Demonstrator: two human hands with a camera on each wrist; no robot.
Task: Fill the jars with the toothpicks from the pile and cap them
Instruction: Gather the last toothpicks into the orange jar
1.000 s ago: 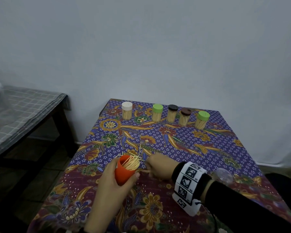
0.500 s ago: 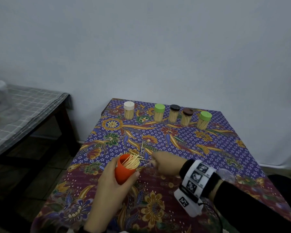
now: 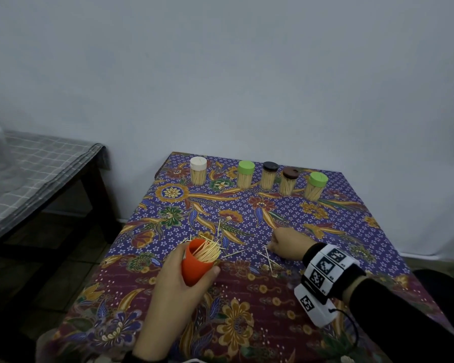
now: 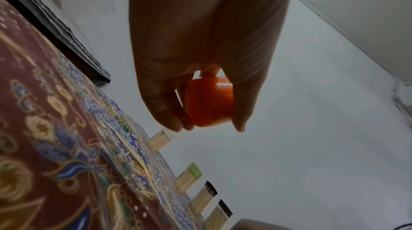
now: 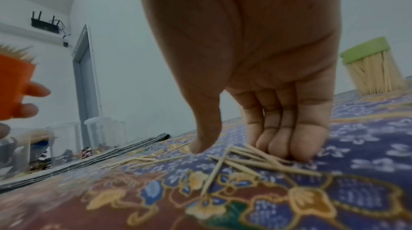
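Already five capped jars [image 3: 268, 175] of toothpicks stand well beyond both hands. The left hand [image 3: 180, 280] grips an orange jar [image 3: 195, 262], part-filled, uncapped. The right hand [image 5: 263, 92], fingers straight, presses on loose toothpicks [image 5: 256, 160] beneath it; only the right wrist view shows that contact.

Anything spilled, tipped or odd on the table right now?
Loose toothpicks lie scattered on the cloth between the hands, some crossing each other. Those in the tilted orange jar, gripped by the left hand, splay unevenly out of its mouth. The five capped jars at the back stand upright. The right hand rests on the scatter.
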